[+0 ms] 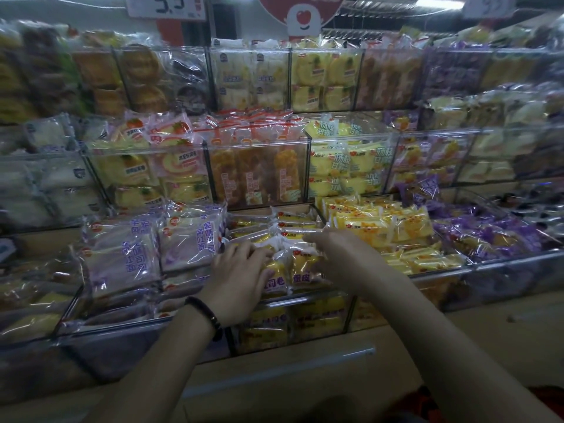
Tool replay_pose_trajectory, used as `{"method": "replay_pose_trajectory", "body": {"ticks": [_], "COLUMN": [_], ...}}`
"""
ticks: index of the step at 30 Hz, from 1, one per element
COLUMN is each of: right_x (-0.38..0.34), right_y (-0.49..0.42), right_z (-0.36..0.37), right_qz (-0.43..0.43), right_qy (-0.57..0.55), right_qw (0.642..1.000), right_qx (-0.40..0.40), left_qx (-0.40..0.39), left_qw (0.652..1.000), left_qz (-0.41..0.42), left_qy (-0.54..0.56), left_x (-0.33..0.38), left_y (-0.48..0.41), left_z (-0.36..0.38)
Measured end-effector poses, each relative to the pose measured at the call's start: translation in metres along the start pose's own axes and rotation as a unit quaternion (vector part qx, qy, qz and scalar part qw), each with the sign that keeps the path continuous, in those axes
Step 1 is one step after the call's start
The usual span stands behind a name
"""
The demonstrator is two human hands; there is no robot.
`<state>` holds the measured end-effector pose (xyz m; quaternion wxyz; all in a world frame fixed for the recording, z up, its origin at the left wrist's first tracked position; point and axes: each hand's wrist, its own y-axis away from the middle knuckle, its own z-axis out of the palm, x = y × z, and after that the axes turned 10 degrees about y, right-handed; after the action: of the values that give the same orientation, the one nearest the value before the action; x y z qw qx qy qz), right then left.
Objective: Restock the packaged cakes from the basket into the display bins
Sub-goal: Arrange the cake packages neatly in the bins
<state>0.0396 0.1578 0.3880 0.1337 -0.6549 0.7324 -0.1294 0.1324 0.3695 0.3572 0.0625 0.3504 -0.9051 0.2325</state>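
Both my hands are in the clear front-row display bin (pixel 305 297) at the centre, which holds yellow packaged cakes (pixel 293 273). My left hand (pixel 241 276), with a dark bead bracelet on the wrist, lies over the left side of the upright packs, thumb against a pack's front. My right hand (pixel 335 251) reaches in from the right, its fingers resting on the white tops of the packs. More yellow packs (pixel 274 227) lie flat at the back of the bin. The basket is mostly out of sight.
Purple-printed toast packs (pixel 152 248) fill the bin to the left; yellow cakes (pixel 390 230) and purple packs (pixel 488 236) fill the bins to the right. Two higher tiers of clear bins (pixel 259 175) rise behind. A metal bar (pixel 274 370) runs below the shelf edge.
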Motion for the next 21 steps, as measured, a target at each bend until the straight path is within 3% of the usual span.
{"method": "replay_pose_trajectory", "body": {"ticks": [6, 11, 21], "right_x": [0.012, 0.039, 0.136], "right_y": [0.014, 0.019, 0.014], "right_z": [-0.019, -0.046, -0.111], "right_qz": [-0.001, 0.003, 0.0], "right_qy": [-0.057, -0.063, -0.066], "right_qw": [0.998, 0.998, 0.998], "right_qx": [-0.012, 0.011, -0.01], "left_qx": [-0.02, -0.02, -0.166], "left_qw": [0.999, 1.0, 0.984], "left_qz": [-0.009, 0.014, 0.06], "left_qy": [0.049, 0.003, 0.025], "left_x": [0.001, 0.015, 0.081], "left_y": [0.001, -0.005, -0.064], "left_z": [-0.015, -0.041, -0.094]}}
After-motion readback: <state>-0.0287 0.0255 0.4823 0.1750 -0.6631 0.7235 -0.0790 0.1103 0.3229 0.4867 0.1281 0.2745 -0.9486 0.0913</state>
